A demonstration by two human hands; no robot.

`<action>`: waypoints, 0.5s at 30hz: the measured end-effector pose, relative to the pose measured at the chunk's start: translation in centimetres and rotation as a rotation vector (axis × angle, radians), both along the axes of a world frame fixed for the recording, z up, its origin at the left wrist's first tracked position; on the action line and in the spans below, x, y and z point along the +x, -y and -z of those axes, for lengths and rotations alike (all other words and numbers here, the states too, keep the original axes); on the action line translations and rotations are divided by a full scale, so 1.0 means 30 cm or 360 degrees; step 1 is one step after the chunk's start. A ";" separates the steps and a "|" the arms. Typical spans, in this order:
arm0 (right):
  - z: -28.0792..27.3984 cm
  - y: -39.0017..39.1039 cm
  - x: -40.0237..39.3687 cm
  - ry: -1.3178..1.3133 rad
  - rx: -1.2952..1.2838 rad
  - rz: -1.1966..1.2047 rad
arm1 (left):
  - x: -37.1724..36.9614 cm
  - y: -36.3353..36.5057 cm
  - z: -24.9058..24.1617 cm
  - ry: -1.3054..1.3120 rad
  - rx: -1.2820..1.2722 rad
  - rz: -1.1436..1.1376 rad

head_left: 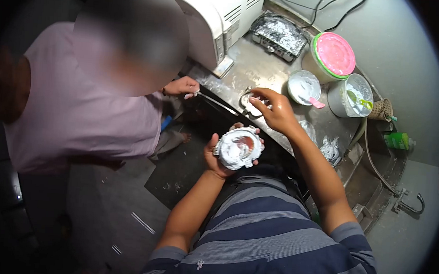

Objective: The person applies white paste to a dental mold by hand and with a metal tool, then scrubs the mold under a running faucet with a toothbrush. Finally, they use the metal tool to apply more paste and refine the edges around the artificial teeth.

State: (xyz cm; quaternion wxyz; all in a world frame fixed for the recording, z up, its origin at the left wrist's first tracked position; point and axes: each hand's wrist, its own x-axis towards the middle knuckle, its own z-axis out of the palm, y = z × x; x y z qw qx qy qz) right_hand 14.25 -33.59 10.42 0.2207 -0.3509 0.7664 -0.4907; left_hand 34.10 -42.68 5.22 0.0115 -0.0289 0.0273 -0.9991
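Note:
Near the counter's front edge, my left hand [218, 157] holds a round mould [239, 147] from below, its rim coated in white paste and a reddish patch showing inside. My right hand [276, 109] reaches over the counter with bent fingers, at a small round metal dish [253, 103] with white material in it. The fingertips overlap the dish's edge; whether they pinch something is too small to tell. Further back is a bowl of white paste [304, 87] with a pink tool [316, 102] leaning on its rim.
Beside me on the left stands another person [90, 114], one hand [182, 86] holding a thin tool. A white machine [227, 17], a powder-covered box [280, 35], a pink-lidded tub [334, 53] and a clear tub [350, 95] line the counter. A sink tap [409, 203] is right.

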 end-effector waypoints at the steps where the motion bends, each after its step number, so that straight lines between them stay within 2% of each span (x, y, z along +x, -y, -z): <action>1: 0.069 0.061 0.014 -0.0008 0.0146 -0.0068 | 0.050 0.017 -0.001 0.0023 0.0033 -0.0058; 4: 0.186 0.197 0.084 -0.0088 0.0500 -0.0227 | 0.167 0.064 -0.040 0.0063 0.0021 -0.0207; 8: 0.205 0.258 0.169 0.0159 0.0440 -0.0155 | 0.240 0.121 -0.117 0.0056 0.0053 -0.0246; 10: 0.193 0.288 0.215 0.0124 0.0479 -0.0021 | 0.248 0.151 -0.147 0.0093 -0.0083 -0.0208; 12: 0.183 0.304 0.222 0.0160 0.0615 -0.0148 | 0.242 0.163 -0.163 -0.0012 0.0057 -0.0148; 15: 0.223 0.282 0.248 0.0215 0.0534 -0.0135 | 0.222 0.184 -0.208 0.0086 0.0133 -0.0094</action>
